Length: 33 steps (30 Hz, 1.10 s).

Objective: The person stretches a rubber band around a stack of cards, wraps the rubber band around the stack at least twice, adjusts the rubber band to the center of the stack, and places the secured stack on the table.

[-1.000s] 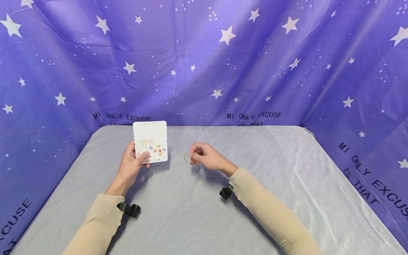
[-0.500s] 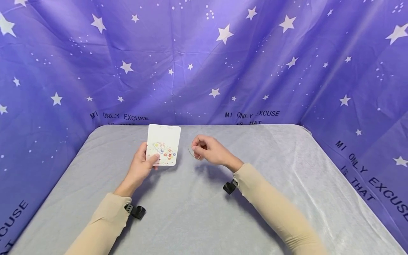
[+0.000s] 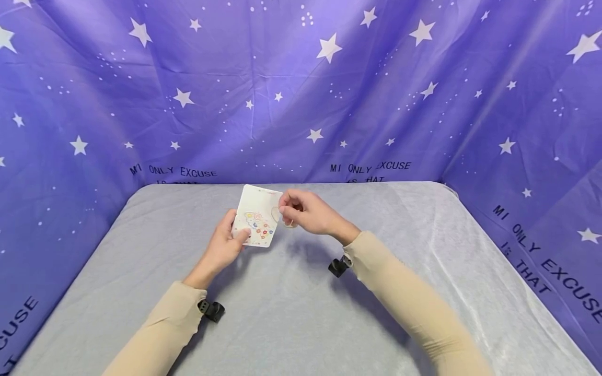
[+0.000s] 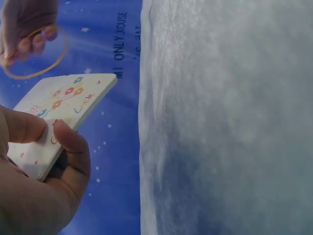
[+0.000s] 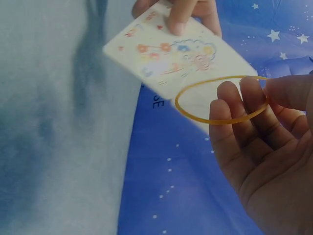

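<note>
A thick white card (image 3: 256,206) with coloured flowers and small lettering on it is held up above the table. My left hand (image 3: 221,248) grips its lower left part, thumb on the printed face and fingers behind. To the right, my right hand (image 3: 315,215) pinches a thin yellow-orange rubber band (image 5: 210,122) between thumb and index finger. The loop hangs across the other fingertips in the right wrist view. In the head view the band overlaps the card's right edge. From the left wrist, the card (image 4: 68,95) shows a noticeable thickness, and the band (image 4: 29,77) appears beyond its far end.
A grey cloth covers the table (image 3: 291,318). Purple curtains (image 3: 282,68) with white stars and black lettering rise along the back and both sides. A black wrist camera (image 3: 213,312) sits at the left cuff and another camera (image 3: 337,267) at the right.
My left hand has carried the card rightwards and tilted it, up to the right hand. The right hand has risen slightly, still holding the band, which now overlaps the card's edge.
</note>
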Tool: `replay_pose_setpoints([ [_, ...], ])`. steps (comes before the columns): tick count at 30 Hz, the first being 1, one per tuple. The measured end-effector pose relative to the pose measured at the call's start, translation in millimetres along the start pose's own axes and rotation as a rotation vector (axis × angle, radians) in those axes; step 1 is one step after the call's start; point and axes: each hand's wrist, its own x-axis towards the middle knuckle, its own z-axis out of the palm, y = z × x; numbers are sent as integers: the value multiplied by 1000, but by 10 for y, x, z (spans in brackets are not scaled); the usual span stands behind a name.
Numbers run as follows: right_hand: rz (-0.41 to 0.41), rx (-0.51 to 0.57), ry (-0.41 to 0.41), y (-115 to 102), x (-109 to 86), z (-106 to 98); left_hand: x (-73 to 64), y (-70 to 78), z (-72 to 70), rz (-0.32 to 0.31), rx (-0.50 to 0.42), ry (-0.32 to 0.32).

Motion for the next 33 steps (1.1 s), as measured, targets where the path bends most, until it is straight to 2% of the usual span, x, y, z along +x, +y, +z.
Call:
replay_pose_setpoints([
  [4,1,-1,-10,-225,27,-4,44,-168,45,66,84,6],
  [6,-1,-6,-19,-291,62,4,37,-165,63,72,128,8],
  [7,-5,-14,-24,-276,95,8,42,-212,74,77,140,9],
  [11,-18,-44,-30,-270,207,12,36,-217,101,85,170,-9],
  [17,-18,-71,-8,-373,307,-7,38,-227,136,155,252,-26],
  [23,77,-111,78,-404,358,-19,34,-225,157,217,335,-25],
  [27,144,-123,119,-378,360,-44,30,-218,155,234,359,-14],
  [33,175,-179,170,-288,338,-88,23,-219,143,256,309,16],
])
